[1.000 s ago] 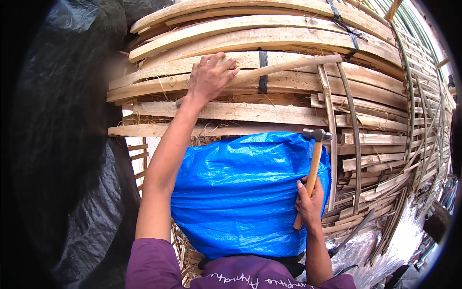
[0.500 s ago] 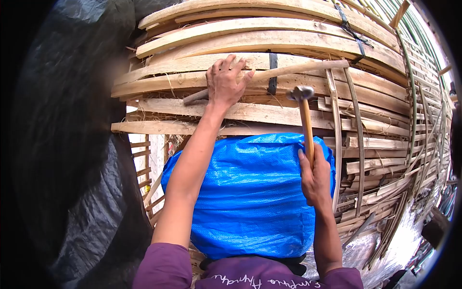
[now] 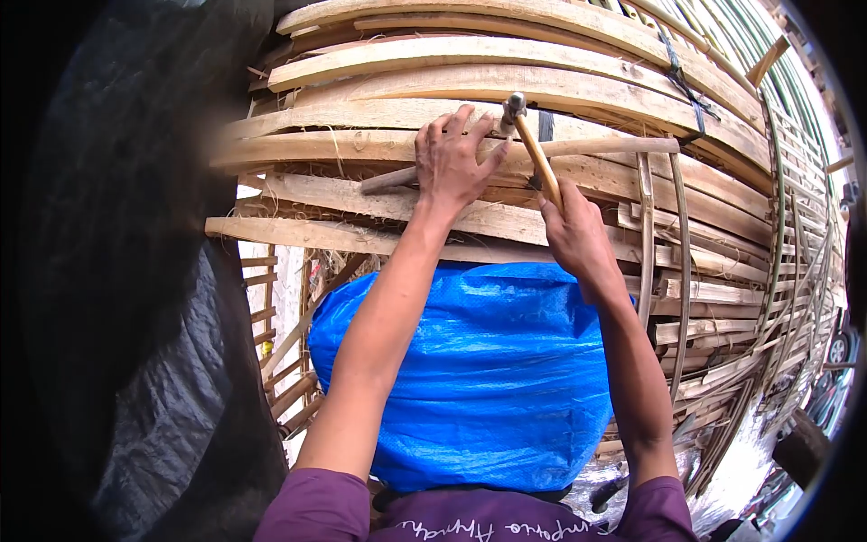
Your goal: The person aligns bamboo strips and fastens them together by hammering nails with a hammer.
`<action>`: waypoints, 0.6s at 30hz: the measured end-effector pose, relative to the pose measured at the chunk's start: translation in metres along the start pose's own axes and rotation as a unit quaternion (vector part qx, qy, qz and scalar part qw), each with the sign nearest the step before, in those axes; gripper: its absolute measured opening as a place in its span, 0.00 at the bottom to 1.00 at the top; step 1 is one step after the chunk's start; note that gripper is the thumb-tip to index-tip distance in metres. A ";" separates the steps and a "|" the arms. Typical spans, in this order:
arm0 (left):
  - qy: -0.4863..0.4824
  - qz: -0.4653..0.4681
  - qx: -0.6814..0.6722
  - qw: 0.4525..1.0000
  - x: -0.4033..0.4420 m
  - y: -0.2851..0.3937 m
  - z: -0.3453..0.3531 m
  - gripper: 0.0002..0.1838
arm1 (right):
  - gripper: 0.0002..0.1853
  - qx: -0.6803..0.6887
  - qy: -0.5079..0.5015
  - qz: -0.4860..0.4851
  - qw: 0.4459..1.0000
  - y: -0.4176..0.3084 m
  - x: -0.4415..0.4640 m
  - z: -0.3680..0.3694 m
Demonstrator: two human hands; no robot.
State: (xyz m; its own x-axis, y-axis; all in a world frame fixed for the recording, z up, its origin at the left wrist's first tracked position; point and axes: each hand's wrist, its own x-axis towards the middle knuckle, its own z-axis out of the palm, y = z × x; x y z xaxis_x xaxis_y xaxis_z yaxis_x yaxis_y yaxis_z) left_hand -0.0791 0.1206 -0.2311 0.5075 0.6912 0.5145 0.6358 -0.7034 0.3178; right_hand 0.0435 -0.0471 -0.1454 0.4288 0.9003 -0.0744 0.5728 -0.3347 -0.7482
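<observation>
My left hand (image 3: pixel 456 163) lies across a thin wooden stick (image 3: pixel 596 147) on a stack of planks, its fingers spread and the fingertips on the plank above. Whether something small sits between thumb and forefinger I cannot tell. My right hand (image 3: pixel 578 228) is closed around the wooden handle of a hammer (image 3: pixel 536 161). The metal hammer head is raised just right of my left fingertips. Two upright strips (image 3: pixel 646 235) hang down from the stick's right end.
Stacked planks (image 3: pixel 379 86) fill the back, bound with black straps (image 3: pixel 691 95). A blue tarp (image 3: pixel 488 379) covers something bulky in front of me. Black sheeting (image 3: pixel 172 379) hangs at left. Slatted bamboo (image 3: pixel 804 217) stands at right.
My right hand has moved up and left with the hammer, bringing its head close to my left fingers. The whole view has shifted slightly; my left hand stays on the stick.
</observation>
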 end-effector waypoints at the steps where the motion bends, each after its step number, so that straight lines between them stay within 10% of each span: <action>1: -0.001 0.001 -0.005 1.000 0.000 0.000 -0.001 0.31 | 0.12 -0.002 -0.001 -0.001 1.000 0.002 0.003 0.003; 18: -0.006 0.038 0.084 0.996 0.003 0.013 -0.006 0.34 | 0.16 0.131 0.089 0.044 0.986 0.034 -0.057 -0.004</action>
State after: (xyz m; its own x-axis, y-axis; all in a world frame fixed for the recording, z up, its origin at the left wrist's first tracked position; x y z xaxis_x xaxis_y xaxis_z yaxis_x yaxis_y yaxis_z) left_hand -0.0724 0.1124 -0.2202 0.5641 0.6391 0.5228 0.6830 -0.7170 0.1395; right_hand 0.0411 -0.1109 -0.1641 0.5983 0.7999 -0.0469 0.3373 -0.3045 -0.8908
